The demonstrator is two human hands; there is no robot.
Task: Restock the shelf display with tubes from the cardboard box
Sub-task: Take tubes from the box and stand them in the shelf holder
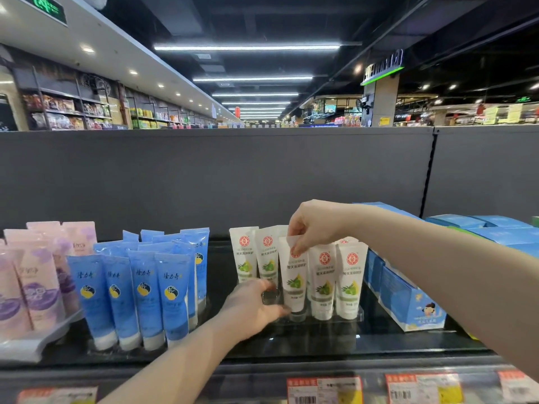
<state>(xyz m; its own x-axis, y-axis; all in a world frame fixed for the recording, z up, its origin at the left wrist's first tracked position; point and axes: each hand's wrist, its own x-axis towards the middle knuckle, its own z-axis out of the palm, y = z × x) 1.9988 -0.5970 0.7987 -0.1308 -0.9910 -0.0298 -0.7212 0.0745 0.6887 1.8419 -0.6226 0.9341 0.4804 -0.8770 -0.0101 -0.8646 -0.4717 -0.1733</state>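
Several white tubes with a red seal and green fruit print stand cap-down in a clear display holder (357, 314) on the black shelf (320, 342). My right hand (313, 225) pinches the flat top end of one white tube (294, 281) in the front row, upright over a holder slot. My left hand (253, 306) reaches to the holder's left front corner, fingers curled at a clear empty slot; whether it grips the holder is unclear. The cardboard box is out of view.
Blue tubes (140, 293) stand in a holder left of the white ones, pink and purple tubes (35, 287) further left. Blue cartons (408, 301) sit right of the holder. A grey back panel (204, 176) rises behind. Price tags (323, 390) line the shelf edge.
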